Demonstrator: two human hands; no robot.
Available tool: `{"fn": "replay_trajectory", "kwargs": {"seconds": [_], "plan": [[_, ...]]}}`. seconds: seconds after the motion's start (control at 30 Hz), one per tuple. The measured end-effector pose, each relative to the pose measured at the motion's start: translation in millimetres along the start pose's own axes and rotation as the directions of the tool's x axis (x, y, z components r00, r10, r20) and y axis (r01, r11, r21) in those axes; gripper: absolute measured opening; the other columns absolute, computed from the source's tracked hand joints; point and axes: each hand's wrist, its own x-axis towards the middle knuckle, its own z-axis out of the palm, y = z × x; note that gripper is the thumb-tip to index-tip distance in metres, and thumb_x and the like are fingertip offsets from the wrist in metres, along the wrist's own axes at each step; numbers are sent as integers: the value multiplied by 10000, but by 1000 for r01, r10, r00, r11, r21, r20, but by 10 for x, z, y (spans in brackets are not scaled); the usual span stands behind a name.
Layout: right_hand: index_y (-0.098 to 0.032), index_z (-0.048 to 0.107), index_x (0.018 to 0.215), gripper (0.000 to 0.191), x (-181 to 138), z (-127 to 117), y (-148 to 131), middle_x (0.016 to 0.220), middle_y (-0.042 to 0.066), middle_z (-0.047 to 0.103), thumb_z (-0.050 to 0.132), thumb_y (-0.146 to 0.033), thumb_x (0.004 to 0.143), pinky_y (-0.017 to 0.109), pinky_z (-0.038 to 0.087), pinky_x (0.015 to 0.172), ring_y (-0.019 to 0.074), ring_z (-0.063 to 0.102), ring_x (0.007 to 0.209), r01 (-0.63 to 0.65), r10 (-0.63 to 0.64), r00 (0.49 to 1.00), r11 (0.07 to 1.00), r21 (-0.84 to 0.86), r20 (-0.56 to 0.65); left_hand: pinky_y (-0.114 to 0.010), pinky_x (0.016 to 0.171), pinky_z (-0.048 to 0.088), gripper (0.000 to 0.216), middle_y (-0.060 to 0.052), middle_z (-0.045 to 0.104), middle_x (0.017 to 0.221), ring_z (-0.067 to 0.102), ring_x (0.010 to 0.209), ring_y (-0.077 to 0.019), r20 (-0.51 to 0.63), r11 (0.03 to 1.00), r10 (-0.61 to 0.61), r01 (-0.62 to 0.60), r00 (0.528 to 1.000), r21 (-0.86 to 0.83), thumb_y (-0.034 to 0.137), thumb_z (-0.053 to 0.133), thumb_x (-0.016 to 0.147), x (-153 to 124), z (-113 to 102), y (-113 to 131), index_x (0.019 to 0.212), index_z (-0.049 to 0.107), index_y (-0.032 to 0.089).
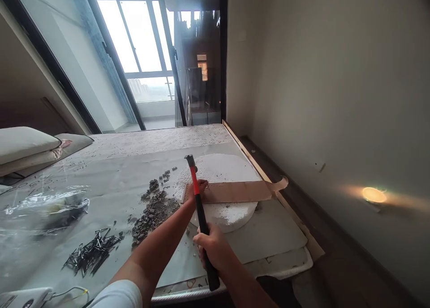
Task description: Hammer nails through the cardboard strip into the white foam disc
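Note:
My right hand [215, 247] is closed round the black grip of a hammer [201, 214] with a red neck. The hammer stands raised, its dark head above and just in front of my left hand [200, 187]. At the left end of a flat wooden board [238, 192], my left hand is pinched round what looks like a thin nail; the hammer partly hides these fingers. The board lies across a round white slab [221, 164], with a peeled, curling strip at its right end. Several dark nails [92, 251] lie in a heap to the left.
Grey rubble [156, 209] is scattered left of the slab. A clear plastic bag [50, 209] and a white power strip [28, 297] lie further left. Grey sheeting [117, 178] covers the bed-like surface. A wooden edge strip [248, 156] runs along its right side, near the wall [329, 97].

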Motion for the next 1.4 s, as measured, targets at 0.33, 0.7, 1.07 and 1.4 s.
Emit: {"fn": "replay_trajectory", "kwargs": {"seconds": [0.33,0.7,1.07,1.4], "plan": [[-217,363,711,205,-138,-160,-1,327,-128,351,535,-306,643,156,217,257,56,283,260,-30,29,999,995,94,21,-241,623,386,216,-25,650,696,565,701,-153,15,978,71,-72,997,194,318,520,749,-125,-91,143,721,672,166],[-216,351,632,205,-99,-273,39,329,-119,333,534,-296,589,154,171,237,41,238,246,-41,41,999,982,185,2,-243,694,403,242,-50,703,906,611,802,-163,8,965,61,-61,998,254,304,522,785,-116,-69,104,910,703,203],[-211,382,686,198,-151,-294,20,360,-124,345,529,-312,599,156,195,250,46,258,259,-49,51,999,990,135,-11,-247,764,401,258,-35,698,984,603,901,-174,47,963,28,-40,998,265,332,515,808,-141,-78,111,958,695,225],[-210,375,653,152,-146,-275,-45,348,-113,344,503,-283,616,170,191,244,52,267,248,16,-15,1000,996,83,-7,-253,749,397,246,-46,700,960,604,882,-180,40,966,43,-52,998,252,331,524,798,-161,-57,120,926,703,221]]}}
